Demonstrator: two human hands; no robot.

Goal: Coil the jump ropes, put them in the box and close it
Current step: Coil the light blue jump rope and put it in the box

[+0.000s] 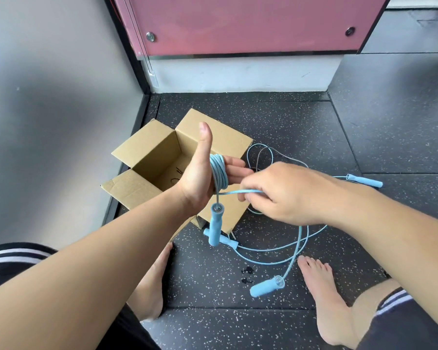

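Observation:
My left hand (196,184) is held up over the open cardboard box (147,152), thumb raised and fingers straight. Several turns of a light blue jump rope coil (219,173) are wound round those fingers. One blue handle (215,226) hangs from the coil below my palm. My right hand (283,193) pinches the free length of the same rope just right of the coil. Loose blue rope (299,241) trails on the floor, with handles at the front (266,286), the right (364,180) and by the box (228,240).
The box stands on dark speckled rubber floor (364,127) in a corner, its flaps spread open. A grey wall (48,97) is to the left and a pink panel (238,24) behind. My bare feet (324,299) rest on either side of the loose rope.

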